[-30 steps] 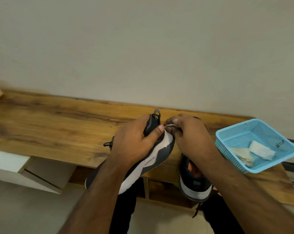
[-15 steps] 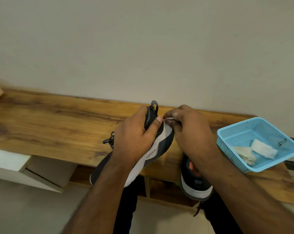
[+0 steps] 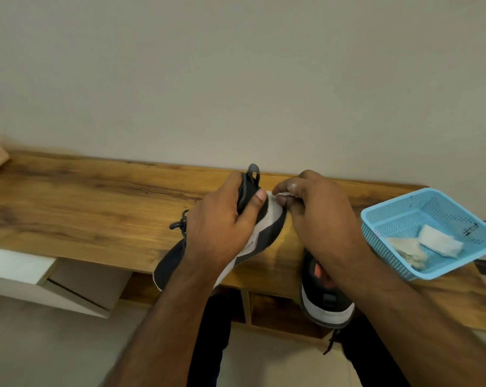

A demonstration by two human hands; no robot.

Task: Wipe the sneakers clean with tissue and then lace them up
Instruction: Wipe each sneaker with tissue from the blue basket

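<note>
Over the last second you raised the dark sneaker (image 3: 267,233) a little off the tabletop (image 3: 83,208) and kept its heel up, while your right hand (image 3: 320,219) stayed at the same spot on the white heel sole, so I judge you were still wiping this shoe and lacing had not begun. Your left hand (image 3: 222,227) gripped the sneaker around the heel collar, thumb laid across the dark side panel. Your right fingers (image 3: 295,188) pinched a small white tissue (image 3: 285,194) against the heel edge; only a sliver of it showed. The second sneaker (image 3: 327,305) sat at the near edge of the tabletop, largely hidden under your right forearm, its laces hard to make out. The blue basket (image 3: 375,230) held two crumpled tissues (image 3: 423,245) well to the right.
</note>
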